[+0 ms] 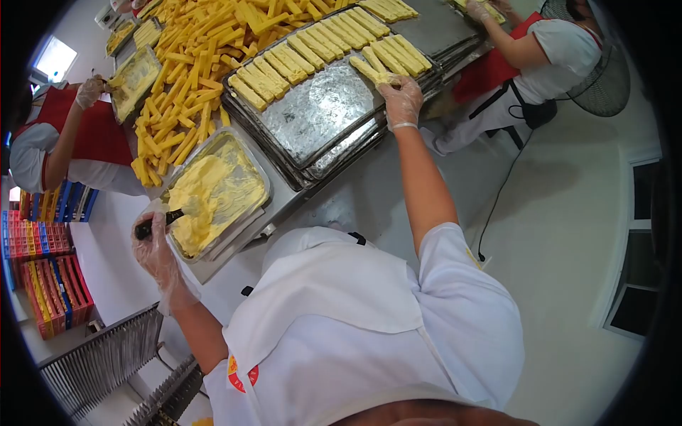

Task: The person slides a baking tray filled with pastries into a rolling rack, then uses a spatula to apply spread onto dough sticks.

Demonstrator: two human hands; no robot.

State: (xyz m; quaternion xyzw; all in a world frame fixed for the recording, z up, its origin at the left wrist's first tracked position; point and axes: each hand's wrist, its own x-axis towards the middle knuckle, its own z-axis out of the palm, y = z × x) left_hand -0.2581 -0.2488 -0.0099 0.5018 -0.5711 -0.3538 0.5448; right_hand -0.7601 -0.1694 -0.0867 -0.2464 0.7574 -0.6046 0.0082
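A black-handled spatula is in my left hand, which wears a clear plastic glove. The spatula's blade tip rests in pale yellow cream inside a rectangular metal pan. My gloved right hand is closed on the near end of a cream-coated stick at the right side of a metal tray. Rows of coated sticks lie along the far part of this tray. Its near part is bare metal.
Plain yellow sticks are heaped on the table beyond the pan. One co-worker stands at the left by another cream pan; another co-worker works at the right. Colored crates and a metal rack are at lower left.
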